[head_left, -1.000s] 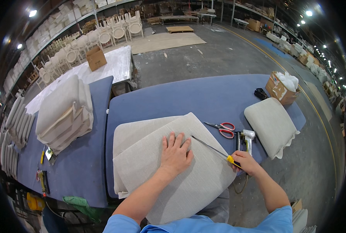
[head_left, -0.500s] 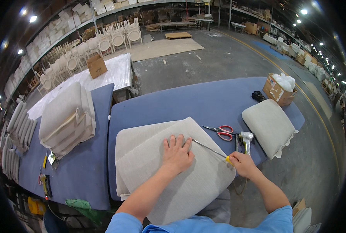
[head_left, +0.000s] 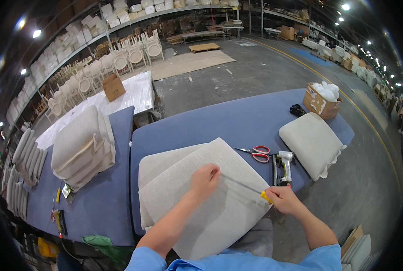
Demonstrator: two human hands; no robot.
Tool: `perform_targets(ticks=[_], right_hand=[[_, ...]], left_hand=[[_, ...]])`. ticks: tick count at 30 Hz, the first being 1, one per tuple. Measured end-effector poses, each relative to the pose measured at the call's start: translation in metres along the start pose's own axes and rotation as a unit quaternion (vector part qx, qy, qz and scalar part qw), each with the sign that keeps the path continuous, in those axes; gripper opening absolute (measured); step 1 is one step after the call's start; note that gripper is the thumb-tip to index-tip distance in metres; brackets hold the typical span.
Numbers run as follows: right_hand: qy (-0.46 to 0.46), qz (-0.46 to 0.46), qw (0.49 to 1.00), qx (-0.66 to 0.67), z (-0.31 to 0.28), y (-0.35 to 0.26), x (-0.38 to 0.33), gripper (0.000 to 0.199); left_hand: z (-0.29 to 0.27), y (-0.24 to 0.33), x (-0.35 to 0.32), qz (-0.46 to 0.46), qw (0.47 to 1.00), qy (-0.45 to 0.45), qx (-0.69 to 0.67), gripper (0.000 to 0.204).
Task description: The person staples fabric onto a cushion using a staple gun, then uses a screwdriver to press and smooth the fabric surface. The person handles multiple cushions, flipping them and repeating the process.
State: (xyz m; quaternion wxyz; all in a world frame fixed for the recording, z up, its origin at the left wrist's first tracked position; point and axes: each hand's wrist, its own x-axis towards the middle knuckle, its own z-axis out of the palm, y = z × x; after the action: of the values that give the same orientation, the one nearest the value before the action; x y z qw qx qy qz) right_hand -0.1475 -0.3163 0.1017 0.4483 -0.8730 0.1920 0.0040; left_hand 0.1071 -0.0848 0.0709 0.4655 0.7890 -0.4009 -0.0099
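Note:
My right hand is closed around the yellow handle of a long thin-shafted, screwdriver-like tool. Its metal shaft slants up and left across a light grey fabric-covered seat cushion, which lies on another cushion at the table's near edge. At the shaft's tip, my left hand is closed with its fingertips pinched together; whether they hold the tip or something small is hidden. Red-handled scissors and a silver staple gun lie just beyond the cushion's right side.
A grey cushion sits at the right, below a cardboard box of white stuffing. On the left table stand a cushion stack and another staple gun. Chairs fill the back left.
My left hand has lifted from lying flat on the fabric and closed by the tool's tip. The tool in my right hand has tilted and shifted slightly down.

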Motion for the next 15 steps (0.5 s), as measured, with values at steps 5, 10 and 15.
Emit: perform_targets(ticks=[5,10,15], right_hand=[[-0.033,-0.119,0.992,0.009,-0.002,-0.023,-0.044,0.025],[-0.086,-0.22,0.969,-0.076,0.032,-0.032,-0.047,0.03],[-0.129,-0.199,0.971,0.03,0.077,-0.014,-0.047,0.037]], left_hand=[[-0.078,0.024,-0.097,-0.181,0.949,-0.144,-0.212,0.015],[-0.118,0.044,-0.197,-0.304,0.92,-0.097,-0.228,0.019],[-0.178,0.013,-0.306,-0.438,0.876,-0.202,-0.021,0.061]])
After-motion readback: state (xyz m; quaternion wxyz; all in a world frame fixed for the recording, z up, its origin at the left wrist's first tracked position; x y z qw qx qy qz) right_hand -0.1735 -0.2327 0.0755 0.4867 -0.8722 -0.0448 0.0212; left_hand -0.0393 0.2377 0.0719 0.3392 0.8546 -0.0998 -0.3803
